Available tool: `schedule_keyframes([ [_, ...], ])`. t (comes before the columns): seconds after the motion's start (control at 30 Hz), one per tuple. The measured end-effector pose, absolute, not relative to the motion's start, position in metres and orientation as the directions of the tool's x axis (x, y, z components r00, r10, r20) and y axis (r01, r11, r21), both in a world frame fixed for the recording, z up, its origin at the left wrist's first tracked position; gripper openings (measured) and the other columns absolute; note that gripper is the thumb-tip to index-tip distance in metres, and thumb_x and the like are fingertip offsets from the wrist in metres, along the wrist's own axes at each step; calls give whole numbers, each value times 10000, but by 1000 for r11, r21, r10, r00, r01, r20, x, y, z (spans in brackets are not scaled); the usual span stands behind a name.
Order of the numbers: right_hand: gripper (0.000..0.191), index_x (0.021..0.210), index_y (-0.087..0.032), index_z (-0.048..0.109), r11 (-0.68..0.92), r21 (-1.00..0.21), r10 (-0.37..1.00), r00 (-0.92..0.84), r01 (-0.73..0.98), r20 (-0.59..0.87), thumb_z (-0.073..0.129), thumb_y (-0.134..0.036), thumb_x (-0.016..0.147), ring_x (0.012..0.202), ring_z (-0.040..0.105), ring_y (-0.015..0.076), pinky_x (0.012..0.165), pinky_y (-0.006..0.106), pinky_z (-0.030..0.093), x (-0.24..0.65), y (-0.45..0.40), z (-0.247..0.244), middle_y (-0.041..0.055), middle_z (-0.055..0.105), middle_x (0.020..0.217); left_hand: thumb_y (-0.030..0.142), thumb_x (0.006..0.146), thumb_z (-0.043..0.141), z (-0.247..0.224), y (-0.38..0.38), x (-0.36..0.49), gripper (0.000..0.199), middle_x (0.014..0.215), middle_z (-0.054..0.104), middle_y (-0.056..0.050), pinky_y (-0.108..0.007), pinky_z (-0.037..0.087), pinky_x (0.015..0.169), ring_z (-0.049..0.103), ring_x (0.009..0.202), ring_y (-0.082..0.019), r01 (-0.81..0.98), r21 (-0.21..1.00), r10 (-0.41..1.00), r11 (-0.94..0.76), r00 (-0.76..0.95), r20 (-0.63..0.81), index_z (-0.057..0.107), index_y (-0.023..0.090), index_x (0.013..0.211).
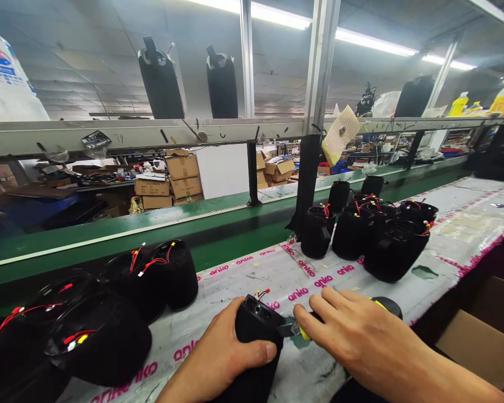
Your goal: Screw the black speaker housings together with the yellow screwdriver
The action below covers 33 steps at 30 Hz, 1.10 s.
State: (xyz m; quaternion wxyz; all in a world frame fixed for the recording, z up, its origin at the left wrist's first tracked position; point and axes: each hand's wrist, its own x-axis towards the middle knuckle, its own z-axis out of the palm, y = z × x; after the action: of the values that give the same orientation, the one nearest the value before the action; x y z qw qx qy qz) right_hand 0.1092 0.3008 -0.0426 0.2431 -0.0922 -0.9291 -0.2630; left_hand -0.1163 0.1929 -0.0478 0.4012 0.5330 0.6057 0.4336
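Note:
My left hand [224,352] is wrapped round a black fabric-covered speaker housing [258,336], tilted on the near edge of the bench. Short red wires with a small plug stick up from its open top. In my right hand [353,330] is a yellow and black utility knife [388,307]. Its blade [285,330] points left and meets the upper right edge of the housing, and part of its handle is hidden under my fingers. The lower part of the housing runs out of the bottom of the view.
Several similar black housings [109,341] with red wires stand on the left, and another group [397,252] at the right back. The bench has a printed plastic cover [235,280]. Behind it runs a green conveyor belt [231,238]. A metal shelf [151,131] crosses above, on an upright post [308,179].

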Motion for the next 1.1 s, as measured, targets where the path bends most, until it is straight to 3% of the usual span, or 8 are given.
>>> schedule_keyframes([
  [0.33, 372, 1020, -191, 592, 856, 427, 44, -864, 291, 501, 611, -46, 678, 670, 518, 203, 614, 350, 317, 108, 301, -44, -7, 585, 790, 305, 706, 802, -51, 193, -118, 398, 1020, 745, 4, -318, 500, 815, 646, 935, -245, 348, 932, 991, 102, -113, -66, 687, 213, 1076],
  [0.5, 358, 1009, -194, 592, 846, 450, 27, -864, 287, 502, 645, -76, 675, 659, 512, 202, 601, 349, 308, 108, 302, -43, -11, 579, 776, 312, 713, 821, -55, 193, -121, 456, 1093, 741, 16, -325, 486, 878, 649, 1013, -252, 336, 938, 995, 83, -82, -58, 669, 230, 1135],
  [0.7, 303, 980, -200, 596, 837, 470, 26, -878, 281, 478, 679, -118, 700, 637, 508, 201, 578, 355, 299, 107, 303, -41, -13, 571, 756, 293, 725, 808, -55, 191, -121, 425, 1063, 741, 17, -314, 484, 839, 647, 971, -240, 373, 923, 993, 98, -92, -68, 661, 222, 1118],
  [1.1, 173, 870, -231, 560, 805, 560, 42, -960, 196, 277, 662, -139, 764, 585, 501, 219, 479, 375, 270, 102, 301, -31, -6, 547, 731, 279, 712, 753, -47, 190, -109, 412, 1004, 715, -4, -298, 475, 782, 617, 916, -228, 460, 878, 989, 134, -119, -88, 625, 202, 1096],
])
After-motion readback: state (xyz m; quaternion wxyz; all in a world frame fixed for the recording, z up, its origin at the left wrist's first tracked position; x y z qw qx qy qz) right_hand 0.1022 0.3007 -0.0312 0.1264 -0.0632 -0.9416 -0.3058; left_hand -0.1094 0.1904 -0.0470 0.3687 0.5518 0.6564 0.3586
